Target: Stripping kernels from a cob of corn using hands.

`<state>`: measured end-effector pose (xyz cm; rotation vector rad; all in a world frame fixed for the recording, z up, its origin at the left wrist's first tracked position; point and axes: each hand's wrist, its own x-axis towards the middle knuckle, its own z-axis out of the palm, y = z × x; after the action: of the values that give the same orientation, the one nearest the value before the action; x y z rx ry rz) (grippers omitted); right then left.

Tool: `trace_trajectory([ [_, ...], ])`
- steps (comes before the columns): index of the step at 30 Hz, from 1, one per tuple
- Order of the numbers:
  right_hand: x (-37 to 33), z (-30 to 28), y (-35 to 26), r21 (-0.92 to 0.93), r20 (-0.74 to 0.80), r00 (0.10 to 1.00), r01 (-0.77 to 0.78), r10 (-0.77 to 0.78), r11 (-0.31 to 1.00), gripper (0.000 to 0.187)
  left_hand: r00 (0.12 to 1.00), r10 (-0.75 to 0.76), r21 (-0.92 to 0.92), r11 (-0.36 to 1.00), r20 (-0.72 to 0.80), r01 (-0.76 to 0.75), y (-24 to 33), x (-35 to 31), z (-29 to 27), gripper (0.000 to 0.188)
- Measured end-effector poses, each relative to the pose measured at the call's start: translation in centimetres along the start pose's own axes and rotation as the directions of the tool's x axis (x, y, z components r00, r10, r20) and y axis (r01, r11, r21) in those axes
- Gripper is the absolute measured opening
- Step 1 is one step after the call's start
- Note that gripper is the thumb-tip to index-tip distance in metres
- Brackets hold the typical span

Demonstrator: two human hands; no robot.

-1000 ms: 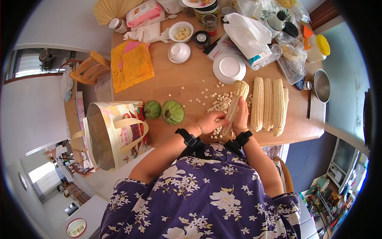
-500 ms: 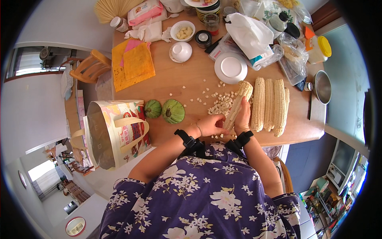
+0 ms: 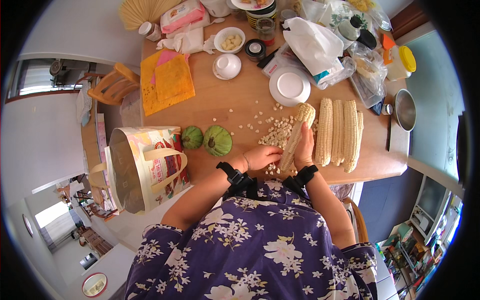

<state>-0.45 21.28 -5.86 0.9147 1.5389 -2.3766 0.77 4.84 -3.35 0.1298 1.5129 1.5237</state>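
1. The right hand (image 3: 303,148) grasps a white corn cob (image 3: 295,136), fingers along its right side; the cob slants above the near edge of the wooden table (image 3: 205,107), right of that edge's middle, its upper end leaning right
2. The left hand (image 3: 262,157) is at the cob's lower left with fingers bent; whether it touches the cob or has kernels in its grasp, I cannot tell
3. Loose corn kernels (image 3: 276,134) lie heaped just beyond the hands, a few strewn toward the table's left edge
4. Four more corn cobs (image 3: 338,131) lie side by side to the right, pointing away from the near edge
5. Beyond the held cob sits an upturned white dish (image 3: 290,86)
6. Two green squashes (image 3: 217,140) rest toward the near left corner, beside a tote bag (image 3: 150,172)
7. A metal bowl (image 3: 405,110) stands at the right edge
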Motion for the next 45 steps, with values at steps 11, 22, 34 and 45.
trace_trajectory([
  [11,-1.1,0.8,-1.4,0.193,0.154,0.980,-0.155,0.126,0.969,0.037,0.940,0.200,0.212,0.967,-0.276,-0.143,0.6,2.4,2.1,0.054],
  [22,-0.2,0.0,-2.0,0.257,-0.024,0.985,-0.156,0.168,0.954,0.034,0.944,0.176,0.605,0.796,-0.281,0.031,0.8,0.4,1.7,0.037],
  [34,-0.5,0.7,-2.4,0.219,-0.156,0.983,-0.059,0.095,0.974,0.035,0.894,0.246,0.498,0.866,-0.374,-0.030,-0.3,0.9,1.7,0.035],
  [45,-1.2,1.9,-2.3,0.239,0.000,0.997,-0.078,0.080,0.968,0.036,0.847,0.259,0.378,0.923,-0.464,-0.075,1.0,2.8,2.4,0.051],
])
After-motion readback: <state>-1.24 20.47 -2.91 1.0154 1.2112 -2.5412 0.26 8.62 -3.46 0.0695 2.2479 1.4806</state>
